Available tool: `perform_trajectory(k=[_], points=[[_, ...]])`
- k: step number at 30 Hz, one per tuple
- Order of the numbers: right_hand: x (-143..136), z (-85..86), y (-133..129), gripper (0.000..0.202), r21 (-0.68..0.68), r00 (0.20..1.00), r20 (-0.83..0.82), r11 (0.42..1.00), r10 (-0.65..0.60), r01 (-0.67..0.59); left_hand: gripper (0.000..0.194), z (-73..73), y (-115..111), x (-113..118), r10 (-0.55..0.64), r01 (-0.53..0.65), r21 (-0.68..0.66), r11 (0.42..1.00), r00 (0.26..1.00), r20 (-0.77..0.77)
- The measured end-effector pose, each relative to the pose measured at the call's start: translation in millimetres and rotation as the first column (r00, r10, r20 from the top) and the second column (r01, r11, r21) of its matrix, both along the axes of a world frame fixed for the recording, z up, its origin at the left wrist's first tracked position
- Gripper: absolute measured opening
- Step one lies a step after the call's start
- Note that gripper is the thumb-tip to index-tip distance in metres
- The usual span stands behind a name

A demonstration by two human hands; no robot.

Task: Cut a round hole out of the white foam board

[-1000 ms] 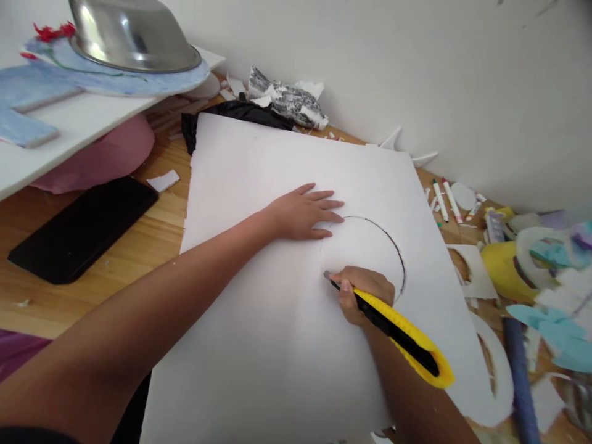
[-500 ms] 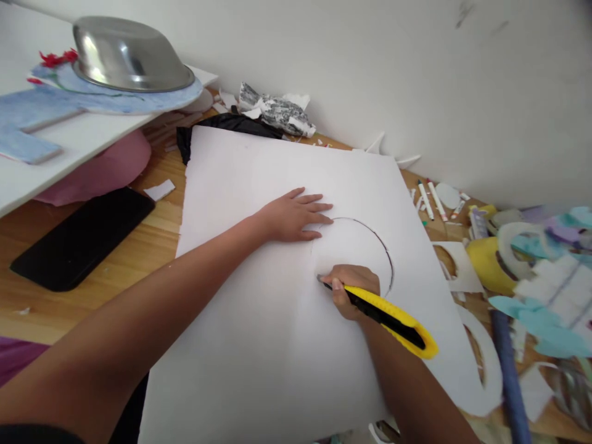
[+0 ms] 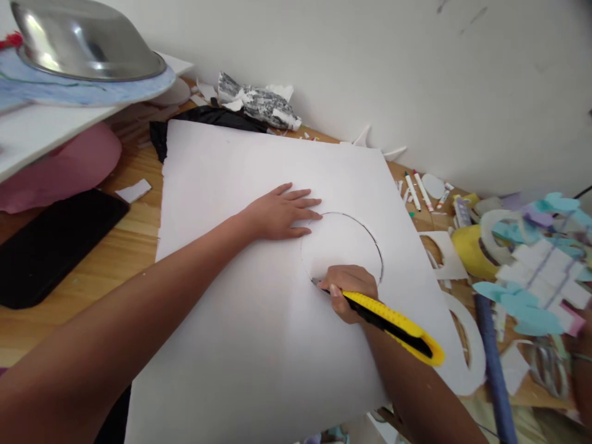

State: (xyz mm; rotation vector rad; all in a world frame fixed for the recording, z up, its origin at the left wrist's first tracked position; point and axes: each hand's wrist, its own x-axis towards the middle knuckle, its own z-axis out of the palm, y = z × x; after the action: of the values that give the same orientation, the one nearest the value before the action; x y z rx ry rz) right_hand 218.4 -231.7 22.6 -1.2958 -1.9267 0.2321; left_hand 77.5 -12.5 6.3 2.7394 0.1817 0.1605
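Now, wooden table [image 3: 143, 225]: showing at left and right of the frame, it backs the scene in which you work.
White sheet [image 3: 231, 333]: filling the centre and running off the bottom of the frame, it lies beneath both your hands.
Metal bowl [image 3: 87, 43]: upside down at upper left on a blue-painted cutout [image 3: 134, 92], well apart from your work.
Yellow cutter [image 3: 388, 320]: slanting from the centre toward the lower right, it has swung little over the last second; its front end has travelled down and slightly rightward against your other hand.
Dark curve [image 3: 376, 243]: bold over the top and right, faint on the left between your thumb and the blade. That left stretch shows longer than a moment ago, which suggests the round outline is being carried toward its lower side, though the part behind your knuckles is hidden.
Left hand [image 3: 280, 214]: spread flat, fingers apart, just left of centre, holding nothing; its place on the sheet looks unchanged, seemingly as a steadying weight.
Right hand [image 3: 351, 283]: closed around the cutter near its front, right of centre.
Blade [image 3: 315, 282]: tip at the faint line's lower end, apparently touching the sheet.
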Motion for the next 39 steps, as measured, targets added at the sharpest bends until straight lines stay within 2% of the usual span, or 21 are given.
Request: perform_trajectory(k=[4, 7, 14, 24, 27, 30, 32, 35, 37, 39], points=[[5.2, -1.8, 1.9, 0.019, -0.072, 0.998, -0.008, 0.995, 0.068, -0.068, 0.051, -2.2, 0.6, 1.0, 0.001, -0.001, -0.012, 1.000, 1.000, 0.003], [6.1, -1.7, 0.3, 0.019, -0.104, 0.996, -0.054, 0.992, 0.065, -0.070, 0.051, -1.7, 0.7, 1.0, 0.003, -0.003, -0.015, 1.000, 1.000, -0.010], [2.0, -1.9, -8.6, 0.017, 0.007, 0.990, -0.129, 0.998, 0.065, -0.064, 0.051, -1.3, 0.6, -0.4, -0.001, 0.001, -0.013, 1.000, 1.000, -0.015], [1.8, 0.0, -6.9, 0.020, 0.013, 0.996, -0.066, 0.998, 0.067, -0.066, 0.050, -3.6, 0.4, 0.6, 0.000, 0.001, -0.029, 1.000, 1.000, 0.011], [0.2, -0.5, 0.1, 0.017, -0.034, 0.996, -0.024, 0.995, 0.089, -0.089, 0.049, -3.6, 0.3, 1.4, 0.000, 0.001, -0.034, 0.999, 1.000, 0.014], [-4.5, -1.8, 11.4, 0.017, -0.143, 0.987, 0.008, 0.977, 0.159, -0.156, 0.048, -3.1, -0.2, 4.5, -0.005, 0.006, -0.024, 1.000, 0.999, 0.041], [-8.3, -1.2, 17.4, 0.020, -0.229, 0.984, 0.053, 0.961, 0.173, -0.156, 0.043, 0.9, -3.1, 3.1, 0.015, -0.014, -0.008, 1.000, 0.996, 0.094], [-12.1, 2.8, 18.4, 0.020, -0.326, 0.992, 0.101, 0.944, 0.077, -0.040, 0.039, 14.5, -14.6, -19.3, 0.146, -0.157, 0.031, 0.987, 0.962, 0.229], [-12.2, 5.4, 14.2, 0.018, -0.332, 0.996, 0.091, 0.943, 0.014, 0.017, 0.036, 24.4, -27.5, -53.9, 0.276, -0.307, 0.057, 0.950, 0.910, 0.308], [-9.9, 5.2, 8.4, 0.018, -0.233, 0.998, 0.070, 0.972, -0.003, 0.020, 0.033, 30.8, -43.5, -101.8, 0.419, -0.471, 0.080, 0.878, 0.839, 0.347]])
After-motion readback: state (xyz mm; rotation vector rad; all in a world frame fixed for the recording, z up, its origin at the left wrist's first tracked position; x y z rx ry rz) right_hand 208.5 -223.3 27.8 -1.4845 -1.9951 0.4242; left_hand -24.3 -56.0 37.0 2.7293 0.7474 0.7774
